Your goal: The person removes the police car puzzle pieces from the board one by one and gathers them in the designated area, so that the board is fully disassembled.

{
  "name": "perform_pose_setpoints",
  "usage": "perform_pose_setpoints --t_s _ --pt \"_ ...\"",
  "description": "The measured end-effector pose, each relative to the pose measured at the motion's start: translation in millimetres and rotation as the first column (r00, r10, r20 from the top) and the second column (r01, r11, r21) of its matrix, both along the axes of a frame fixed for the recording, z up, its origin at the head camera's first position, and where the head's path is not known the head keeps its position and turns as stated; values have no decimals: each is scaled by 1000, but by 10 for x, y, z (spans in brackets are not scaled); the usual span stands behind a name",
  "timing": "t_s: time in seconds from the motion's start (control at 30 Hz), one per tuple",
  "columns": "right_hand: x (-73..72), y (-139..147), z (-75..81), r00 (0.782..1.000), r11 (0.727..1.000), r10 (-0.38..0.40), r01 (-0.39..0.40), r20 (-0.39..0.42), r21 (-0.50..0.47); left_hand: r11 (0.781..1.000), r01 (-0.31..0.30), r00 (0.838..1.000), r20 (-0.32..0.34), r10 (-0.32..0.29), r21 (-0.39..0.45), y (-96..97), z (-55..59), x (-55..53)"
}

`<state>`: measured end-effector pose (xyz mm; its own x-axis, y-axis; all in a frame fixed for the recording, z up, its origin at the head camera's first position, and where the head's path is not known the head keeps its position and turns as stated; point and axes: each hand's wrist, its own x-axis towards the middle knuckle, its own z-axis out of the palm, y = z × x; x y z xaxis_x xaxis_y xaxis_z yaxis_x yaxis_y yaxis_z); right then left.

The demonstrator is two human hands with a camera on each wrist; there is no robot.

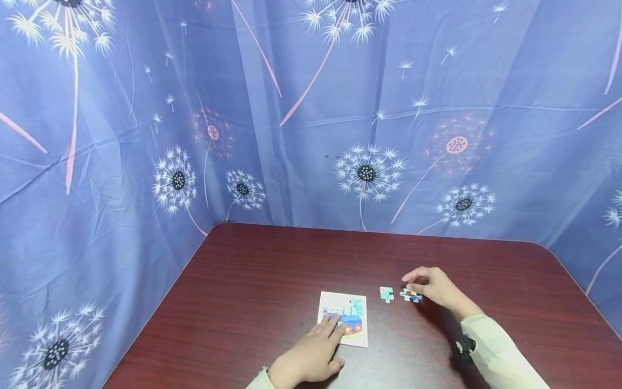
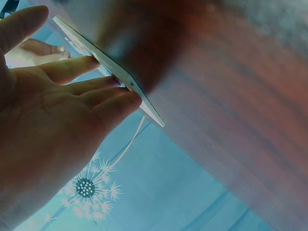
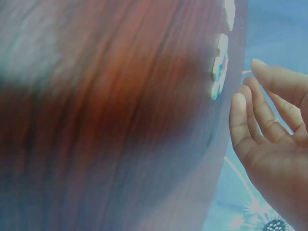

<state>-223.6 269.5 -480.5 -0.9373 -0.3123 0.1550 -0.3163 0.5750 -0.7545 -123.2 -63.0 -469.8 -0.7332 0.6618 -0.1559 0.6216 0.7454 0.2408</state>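
Observation:
A square puzzle board (image 1: pixel 357 310) with a picture of a blue vehicle lies on the table. My left hand (image 1: pixel 313 351) rests on its lower left part with fingers straight; the left wrist view shows the fingertips against the board's edge (image 2: pixel 122 77). To the right of the board lies a loose puzzle piece (image 1: pixel 385 292). Farther right are colourful puzzle pieces (image 1: pixel 413 296), possibly joined; I cannot tell. Just above them hovers my right hand (image 1: pixel 437 289), fingers loosely bent. In the right wrist view that hand (image 3: pixel 274 130) is apart from the pieces (image 3: pixel 220 67) and holds nothing.
The dark red wooden table (image 1: pixel 243 281) has rounded far corners. A blue curtain (image 1: pixel 301 162) with dandelion prints hangs behind it and along the left side. A black device (image 1: pixel 465 344) is strapped at the right wrist, over a pale green sleeve (image 1: pixel 500 346).

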Motion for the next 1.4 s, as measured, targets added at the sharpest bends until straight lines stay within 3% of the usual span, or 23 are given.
perform_pose_setpoints --t_s 0.47,0.83,1.1,1.4 --pt "-95 -350 90 997 998 23 -18 79 -60 1000 -11 1000 21 11 -2 3 -16 -2" --pt "-115 -673 155 992 992 112 -109 51 -55 999 -34 999 27 34 -3 25 -22 -3" --pt "-102 -895 117 978 976 195 -187 72 -111 999 -38 999 17 38 -13 35 -35 -12" --pt "-57 -1045 38 949 948 306 -297 74 -112 999 -33 999 29 34 -17 25 -28 -6"
